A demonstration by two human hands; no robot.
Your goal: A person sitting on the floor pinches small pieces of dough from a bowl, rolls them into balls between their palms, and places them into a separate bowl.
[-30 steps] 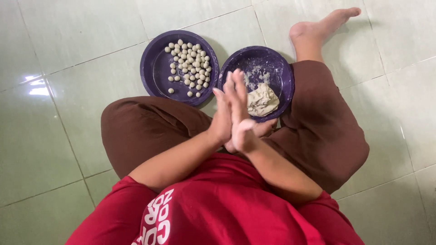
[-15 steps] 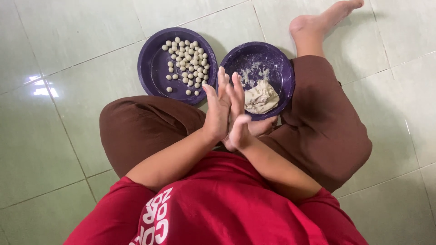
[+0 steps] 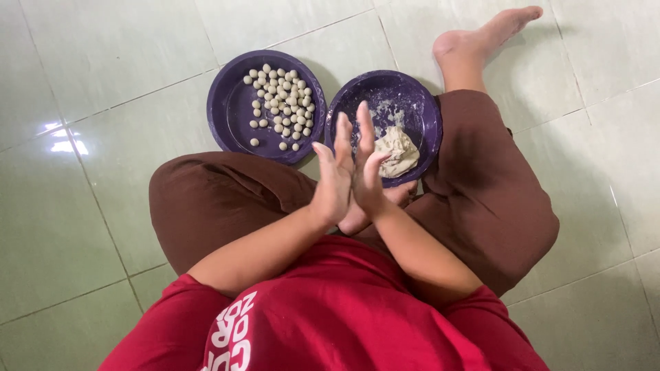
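My left hand (image 3: 331, 184) and my right hand (image 3: 370, 180) are pressed palm to palm, fingers straight and pointing away from me, above my crossed legs. Anything between the palms is hidden. Just beyond the fingertips sits a purple bowl (image 3: 419, 103) holding a pale lump of dough (image 3: 397, 150) and smears of flour. To its left a second purple bowl (image 3: 230, 117) holds several small pale dough balls (image 3: 283, 103).
I sit cross-legged on a pale green tiled floor (image 3: 103, 82), in brown trousers (image 3: 206, 199) and a red shirt (image 3: 344, 316). My bare foot (image 3: 481, 38) stretches out beyond the right bowl. Both bowls touch each other in front of my knees.
My palms have slid against each other, the right hand moving forward along the left. The bowls and dough have not moved.
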